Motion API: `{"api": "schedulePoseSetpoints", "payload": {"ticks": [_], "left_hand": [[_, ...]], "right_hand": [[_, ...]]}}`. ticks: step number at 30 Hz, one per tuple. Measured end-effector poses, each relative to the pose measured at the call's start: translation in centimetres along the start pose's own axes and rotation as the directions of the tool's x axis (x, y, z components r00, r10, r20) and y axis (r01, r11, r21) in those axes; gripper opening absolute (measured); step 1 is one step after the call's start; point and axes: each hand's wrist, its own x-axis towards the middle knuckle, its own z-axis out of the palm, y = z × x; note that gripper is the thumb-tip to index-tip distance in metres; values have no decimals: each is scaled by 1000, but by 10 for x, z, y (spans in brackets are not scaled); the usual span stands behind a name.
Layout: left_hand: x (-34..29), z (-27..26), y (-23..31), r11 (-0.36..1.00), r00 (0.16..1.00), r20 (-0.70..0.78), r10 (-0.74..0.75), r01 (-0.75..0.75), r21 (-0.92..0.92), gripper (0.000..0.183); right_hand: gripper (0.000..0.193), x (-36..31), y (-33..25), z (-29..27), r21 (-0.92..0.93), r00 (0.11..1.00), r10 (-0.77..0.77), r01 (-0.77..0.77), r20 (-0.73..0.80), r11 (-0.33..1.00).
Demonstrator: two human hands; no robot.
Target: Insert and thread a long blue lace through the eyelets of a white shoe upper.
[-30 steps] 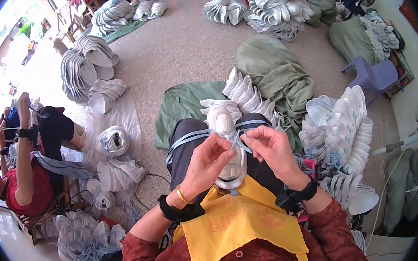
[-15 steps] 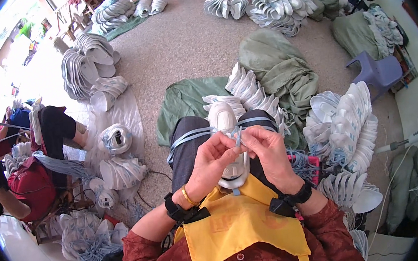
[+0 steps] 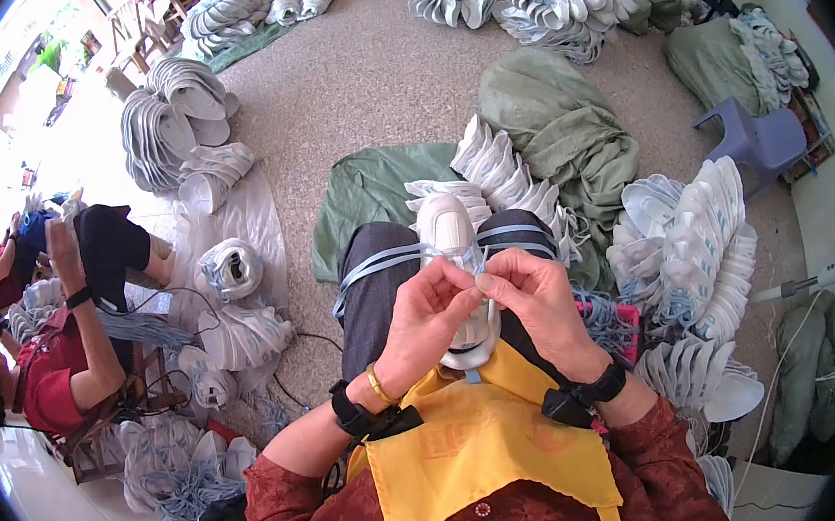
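Observation:
A white shoe (image 3: 445, 226) rests between my knees, its toe pointing away from me. Light blue shoelace (image 3: 378, 263) runs from it across both thighs. My left hand (image 3: 434, 309) pinches the lace with thumb and forefinger above the shoe's middle. Close beside it, my right hand (image 3: 530, 300) is also closed in a pinch on the lace, the fingertips of both hands nearly touching. The hands cover part of the shoe's lacing, so the exact strands in each grip are partly hidden. A yellow apron (image 3: 487, 455) lies over my lap behind the heel.
White shoe uppers (image 3: 682, 245) are piled at my right, by a pink basket (image 3: 629, 326) of blue laces. Green sacking (image 3: 554, 117) lies ahead. A purple stool (image 3: 753, 143) stands far right. At left, people in red shirts (image 3: 61, 370) sit among more shoe pieces.
My hands' fingertips have drawn closer together over the shoe, still pinching the lace. The nearer person at left has leaned upright and raised an arm.

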Motion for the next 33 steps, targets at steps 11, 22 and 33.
{"api": "schedulePoseSetpoints", "payload": {"ticks": [11, 22, 33], "left_hand": [[15, -22, 1, 553, 920, 42, 390, -270, 788, 37], [40, -40, -9, 320, 901, 250, 355, -369, 873, 57], [42, -45, -15, 311, 927, 242, 286, -329, 892, 58]], "right_hand": [[11, 13, -23, -5, -163, 991, -137, 135, 0, 977], [8, 13, -87, 16, -344, 943, -238, 309, 233, 887], [19, 41, -305, -17, -702, 341, -839, 709, 425, -68]]}}
